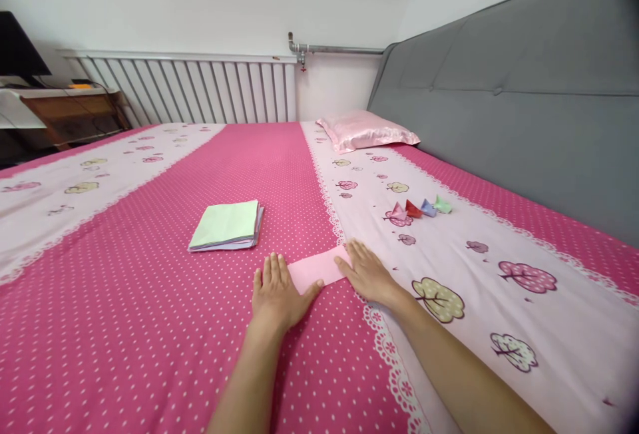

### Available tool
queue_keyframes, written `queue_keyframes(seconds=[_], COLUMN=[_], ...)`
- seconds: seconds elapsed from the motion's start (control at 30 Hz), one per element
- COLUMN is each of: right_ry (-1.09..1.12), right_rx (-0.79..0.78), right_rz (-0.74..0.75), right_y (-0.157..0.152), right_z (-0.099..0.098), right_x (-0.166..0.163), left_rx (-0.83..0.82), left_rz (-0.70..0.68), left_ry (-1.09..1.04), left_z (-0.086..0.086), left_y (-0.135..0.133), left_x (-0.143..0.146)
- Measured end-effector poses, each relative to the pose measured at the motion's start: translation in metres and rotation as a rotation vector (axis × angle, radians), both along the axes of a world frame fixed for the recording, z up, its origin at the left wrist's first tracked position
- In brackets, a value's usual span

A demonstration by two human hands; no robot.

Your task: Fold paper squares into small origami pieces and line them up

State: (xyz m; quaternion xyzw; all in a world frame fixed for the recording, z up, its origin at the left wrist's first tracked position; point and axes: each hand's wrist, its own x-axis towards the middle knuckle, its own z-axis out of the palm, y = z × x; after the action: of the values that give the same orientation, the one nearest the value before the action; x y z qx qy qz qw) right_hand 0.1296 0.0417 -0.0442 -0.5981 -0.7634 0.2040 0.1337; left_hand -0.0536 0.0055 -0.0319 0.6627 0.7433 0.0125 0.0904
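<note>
A folded pink paper (315, 269) lies on the pink dotted bedsheet (150, 314). My left hand (278, 293) rests flat on the sheet with fingers stretched out, its thumb touching the paper's left end. Over the paper's right end lies my right hand (365, 273), flat, fingers pressing down on it. A stack of coloured paper sheets (227, 225), green on top, sits a little beyond my left hand. Several small folded paper figures (420, 208), pink, red, blue and green, stand in a row beyond my right hand.
A shiny pink pillow (365, 130) lies at the far end of the bed. A grey padded headboard (514, 94) runs along the right. A white radiator (200, 91) lines the far wall, with a wooden desk (70, 114) at the left.
</note>
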Motion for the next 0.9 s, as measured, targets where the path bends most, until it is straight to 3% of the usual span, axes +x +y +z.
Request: queue_keyframes(seconds=[0.23,0.57,0.67,0.8,0.9], right_ry=[0.518,0.871,0.982,1.255,1.404], right_rx=[-0.025,-0.238,-0.234,-0.125,-0.094], right_rz=[-0.311,-0.227,-0.25,-0.325,-0.34], right_y=[0.011,0.002,0.001,0.0,-0.006], right_z=[0.014,0.01,0.02,0.029,0.032], right_x=[0.013,0.006,0.002,-0.003,-0.012], left_rx=[0.178,0.191,0.239,0.323,0.238], left_rz=[0.12,0.145,0.199,0.318,0.318], left_ry=[-0.129,-0.371,-0.579,-1.007,-1.386], left_z=[0.03,0.027,0.027,0.027,0.028], left_y=[0.002,0.006,0.008,0.008,0.006], left_x=[-0.005,-0.006,-0.007,-0.002,0.01])
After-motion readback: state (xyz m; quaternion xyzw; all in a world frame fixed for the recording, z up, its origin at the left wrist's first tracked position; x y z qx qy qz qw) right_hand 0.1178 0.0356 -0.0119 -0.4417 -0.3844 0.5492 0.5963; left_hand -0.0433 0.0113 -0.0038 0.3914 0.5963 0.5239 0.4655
